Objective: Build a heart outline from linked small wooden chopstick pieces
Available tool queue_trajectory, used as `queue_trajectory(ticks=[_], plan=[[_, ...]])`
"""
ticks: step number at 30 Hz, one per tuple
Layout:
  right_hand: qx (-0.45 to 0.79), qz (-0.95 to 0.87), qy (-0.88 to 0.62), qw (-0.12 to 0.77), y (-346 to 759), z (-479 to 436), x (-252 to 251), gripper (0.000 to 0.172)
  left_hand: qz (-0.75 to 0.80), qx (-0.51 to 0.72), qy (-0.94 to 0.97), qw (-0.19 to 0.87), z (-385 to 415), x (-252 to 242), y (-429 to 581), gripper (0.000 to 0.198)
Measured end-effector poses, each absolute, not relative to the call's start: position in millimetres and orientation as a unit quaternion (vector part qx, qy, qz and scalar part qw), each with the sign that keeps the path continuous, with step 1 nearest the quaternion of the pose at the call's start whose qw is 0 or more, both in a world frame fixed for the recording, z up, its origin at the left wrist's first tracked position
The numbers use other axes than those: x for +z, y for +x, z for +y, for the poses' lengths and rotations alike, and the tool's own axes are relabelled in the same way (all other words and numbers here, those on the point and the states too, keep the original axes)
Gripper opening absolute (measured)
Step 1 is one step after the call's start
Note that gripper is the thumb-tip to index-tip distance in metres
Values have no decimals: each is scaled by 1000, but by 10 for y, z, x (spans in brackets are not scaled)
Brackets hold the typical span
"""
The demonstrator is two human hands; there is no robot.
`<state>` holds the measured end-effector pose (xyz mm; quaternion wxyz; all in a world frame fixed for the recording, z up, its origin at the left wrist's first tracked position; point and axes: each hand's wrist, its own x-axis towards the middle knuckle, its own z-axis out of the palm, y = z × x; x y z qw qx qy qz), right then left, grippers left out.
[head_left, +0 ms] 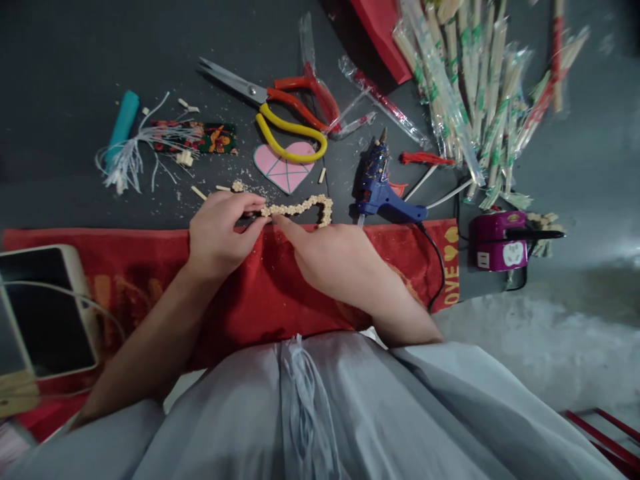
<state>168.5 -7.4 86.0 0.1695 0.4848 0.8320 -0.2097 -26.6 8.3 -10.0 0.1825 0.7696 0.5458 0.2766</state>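
A curved strip of small pale wooden pieces point(305, 207) lies at the far edge of a red cloth point(260, 293). My left hand point(220, 230) is closed in a pinch on the strip's left end, and a dark thin thing shows under its fingers. My right hand point(333, 257) rests on the cloth, its forefinger stretched out and touching the strip from below. A pink heart-shaped card point(283, 167) lies just beyond the strip. A blue glue gun point(383, 190) stands to the right of my right hand.
Yellow-handled scissors point(280, 123) and red-handled pliers point(310, 93) lie on the dark floor. Wrapped chopsticks point(465, 87) are piled at the upper right. A purple power strip point(497, 240) sits right. A phone point(43, 310) lies left, a teal tube point(123, 123) and white threads point(135, 150) beyond.
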Motion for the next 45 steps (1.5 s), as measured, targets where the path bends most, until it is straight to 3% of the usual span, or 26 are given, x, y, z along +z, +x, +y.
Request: queue_trajectory(ticks=[19,36,45], plan=[[-231,829,459,221,1523,-109,670,68,504,305,797,132,59,-169,-295,17],[-216,839,449,218,1521,-122,702,70,543,225,808,42,40,-118,-340,25],[-223,839,445,219,1510,-130,679,70,534,246,807,47,30,-185,-328,17]])
